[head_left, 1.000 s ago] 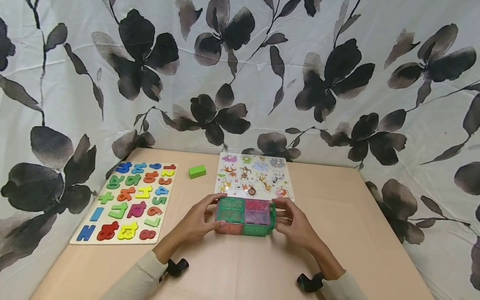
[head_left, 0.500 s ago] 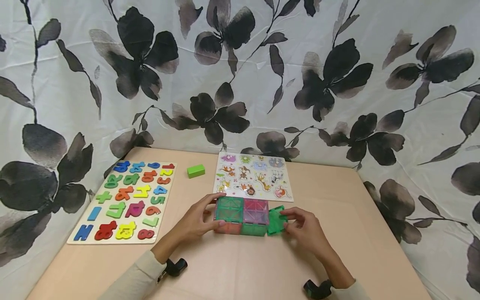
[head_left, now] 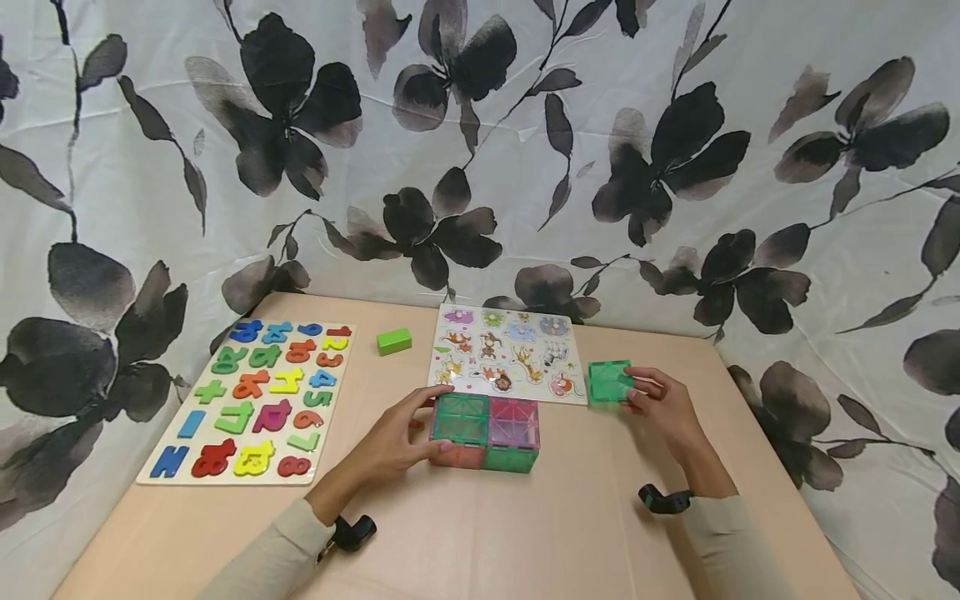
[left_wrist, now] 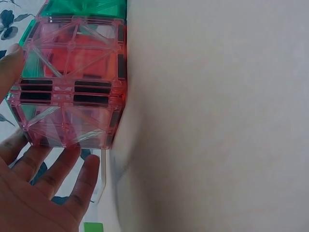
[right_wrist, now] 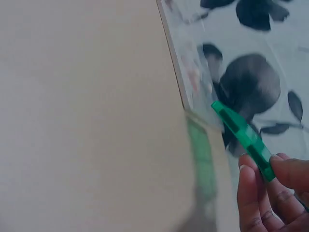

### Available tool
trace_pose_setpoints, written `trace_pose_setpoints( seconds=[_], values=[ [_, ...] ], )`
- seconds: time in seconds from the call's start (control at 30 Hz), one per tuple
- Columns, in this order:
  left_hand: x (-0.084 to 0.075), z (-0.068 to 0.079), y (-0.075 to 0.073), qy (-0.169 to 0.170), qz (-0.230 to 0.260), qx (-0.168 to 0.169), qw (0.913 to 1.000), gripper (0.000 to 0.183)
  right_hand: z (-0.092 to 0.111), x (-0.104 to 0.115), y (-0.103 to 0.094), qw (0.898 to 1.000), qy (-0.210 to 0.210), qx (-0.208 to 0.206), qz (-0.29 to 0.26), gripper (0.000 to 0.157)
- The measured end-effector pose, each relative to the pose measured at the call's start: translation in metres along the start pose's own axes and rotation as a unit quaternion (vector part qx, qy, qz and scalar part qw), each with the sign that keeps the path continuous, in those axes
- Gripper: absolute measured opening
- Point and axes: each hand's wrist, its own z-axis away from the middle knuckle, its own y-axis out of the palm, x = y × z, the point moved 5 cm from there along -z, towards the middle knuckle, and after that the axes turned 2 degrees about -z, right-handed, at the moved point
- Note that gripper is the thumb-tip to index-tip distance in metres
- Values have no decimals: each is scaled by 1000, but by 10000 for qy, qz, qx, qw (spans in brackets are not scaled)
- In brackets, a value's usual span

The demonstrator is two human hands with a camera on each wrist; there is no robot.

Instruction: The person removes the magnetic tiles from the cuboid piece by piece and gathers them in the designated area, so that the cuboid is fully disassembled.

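Note:
A low box of translucent magnetic tiles (head_left: 513,421) stands mid-table, with green, pink and reddish faces. My left hand (head_left: 393,435) holds its left end, thumb at the front and fingers around the side and back. In the left wrist view, the fingertips touch the pink end of the tile box (left_wrist: 70,89). My right hand (head_left: 666,408) pinches a single green magnetic tile (head_left: 609,382) by its right edge, beside the animal puzzle board. The right wrist view shows that green tile (right_wrist: 244,137) edge-on between thumb and fingers, with a green-tinted shadow below on the table.
Behind the box lies a white animal puzzle board (head_left: 506,354). A light green block (head_left: 393,342) sits left of it. At the left is a board of coloured letters and numbers (head_left: 255,400). A floral cloth (head_left: 525,167) hangs behind the table (head_left: 480,533).
My right hand has pulled the green tile off the box's right end and carried it right and away, up beside the animal board. The left hand has stayed on the box.

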Motion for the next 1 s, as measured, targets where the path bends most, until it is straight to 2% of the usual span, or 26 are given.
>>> trace_pose_setpoints(
  seconds=[0.17,0.23,0.3,0.37,0.5,0.57,0.63,0.73,0.83,0.93,1.0],
  values=[
    [1,-2,3,11,-18,48,10000,78,-20,-21,-14,9988,378,-222,-198,47],
    [1,-2,3,-43,-20,68,10000,79,-25,-27,-14,9988,444,-219,-44,46],
    [2,-2,4,-82,4,72,9999,79,-29,-30,-12,9981,446,-237,351,45],
    [2,-1,4,-119,43,83,9999,79,-29,-29,-10,9937,406,-346,983,42],
    [2,-1,5,-147,90,90,9998,79,-21,-15,-3,9693,89,-695,2357,40],
    [2,0,5,-176,94,97,9998,79,-14,-4,4,9594,-214,-830,2687,39],
    [1,0,5,-188,79,102,9997,79,-4,8,16,9568,-506,-857,2731,37],
    [1,0,4,-170,42,92,9998,79,15,27,41,9642,-839,-510,2463,37],
    [0,1,2,-156,-4,59,9999,80,36,42,75,9766,-930,307,1916,41],
    [0,0,1,-144,-35,34,9999,80,53,49,107,9819,-769,1123,1318,44],
    [-1,0,0,-139,-27,21,9999,80,60,49,124,9826,-653,1498,886,44]
  ],
)
